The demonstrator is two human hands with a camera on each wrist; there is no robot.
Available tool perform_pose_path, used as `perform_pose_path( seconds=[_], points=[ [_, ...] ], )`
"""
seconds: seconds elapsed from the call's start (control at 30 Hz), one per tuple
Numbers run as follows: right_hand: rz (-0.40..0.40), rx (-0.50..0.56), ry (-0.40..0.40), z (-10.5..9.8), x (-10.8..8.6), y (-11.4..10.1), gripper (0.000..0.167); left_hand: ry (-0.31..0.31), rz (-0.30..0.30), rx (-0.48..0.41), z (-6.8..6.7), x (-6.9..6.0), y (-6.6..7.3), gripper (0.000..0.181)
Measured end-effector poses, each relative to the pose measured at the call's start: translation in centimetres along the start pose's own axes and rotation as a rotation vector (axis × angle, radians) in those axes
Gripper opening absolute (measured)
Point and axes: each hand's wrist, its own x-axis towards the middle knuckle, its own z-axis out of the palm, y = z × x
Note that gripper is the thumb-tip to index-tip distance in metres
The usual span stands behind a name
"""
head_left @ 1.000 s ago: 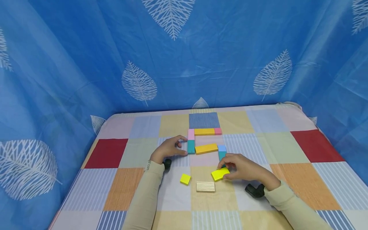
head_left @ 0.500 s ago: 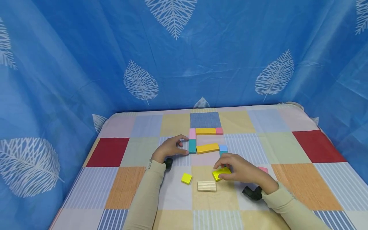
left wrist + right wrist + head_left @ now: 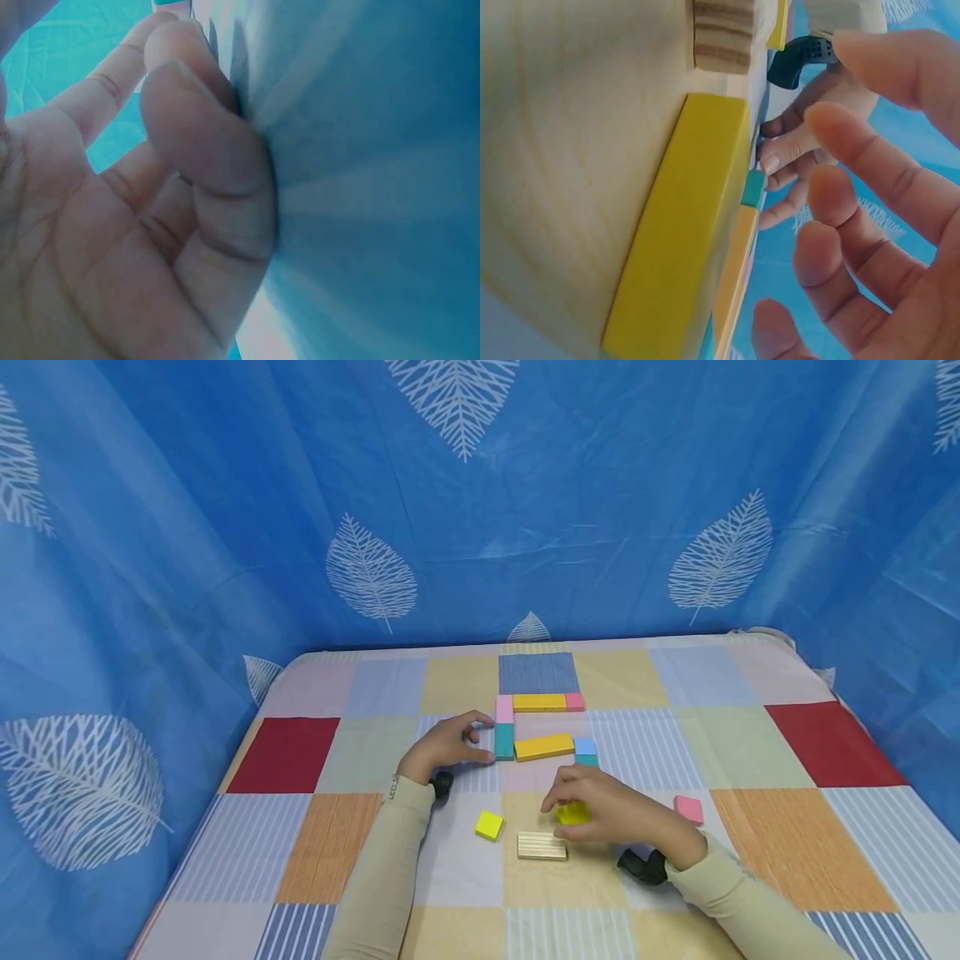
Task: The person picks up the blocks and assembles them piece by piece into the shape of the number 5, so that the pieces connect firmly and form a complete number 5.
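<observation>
My left hand (image 3: pixel 447 746) rests on the cloth at the left of a teal block (image 3: pixel 504 742), its index finger and thumb reaching to that block's side. In the left wrist view, its other fingers (image 3: pixel 202 135) are bent against the cloth. Above a yellow block (image 3: pixel 573 812) hovers my right hand (image 3: pixel 611 806), fingers spread. The right wrist view shows a gap between those fingers and the yellow block (image 3: pixel 682 225), which lies flat. A ribbed wooden block (image 3: pixel 542 846) lies just in front of it, and a small yellow square block (image 3: pixel 489 826) to the left.
Beyond the hands lie a light pink block (image 3: pixel 504 708), an orange-yellow bar (image 3: pixel 538 702), a rose block (image 3: pixel 574 702), a second, slightly slanted bar (image 3: pixel 543 747) and a light blue block (image 3: pixel 585 746). A pink block (image 3: pixel 687 810) sits right of my right hand. Blue curtains (image 3: pixel 570 527) enclose the table.
My right hand has let go of the yellow block and shifted left over it, uncovering the pink block at the right. The left hand has stayed by the teal block.
</observation>
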Motion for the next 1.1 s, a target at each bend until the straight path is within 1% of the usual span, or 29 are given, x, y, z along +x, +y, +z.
perform_pose_path(
  seconds=[0.13, 0.27, 0.5, 0.77, 0.97, 1.1],
  points=[
    [0.016, -0.046, -0.041, 0.2, 0.4, -0.5, 0.017, 0.005, -0.007, -0.001, 0.1, 0.0, 0.0, 0.06],
    [0.04, -0.083, -0.071, 0.5, 0.6, -1.0, 0.021, 0.006, 0.001, -0.005, 0.1, 0.2, -0.3, 0.06],
    [0.043, -0.148, -0.07, 1.1, 0.8, -1.4, 0.023, 0.008, 0.009, -0.003, 0.2, 0.2, -0.4, 0.059],
    [0.059, -0.21, -0.071, 1.1, 0.9, -1.9, 0.033, 0.005, 0.002, -0.009, 0.2, 0.1, -0.1, 0.059],
    [0.068, -0.209, -0.052, 1.3, 1.1, -1.9, 0.03, 0.008, 0.004, -0.012, 0.2, 0.1, -0.2, 0.059],
    [0.102, -0.193, -0.042, 1.4, 1.2, -1.7, 0.027, 0.005, 0.01, -0.011, 0.2, 0.1, -0.3, 0.059]
  ],
)
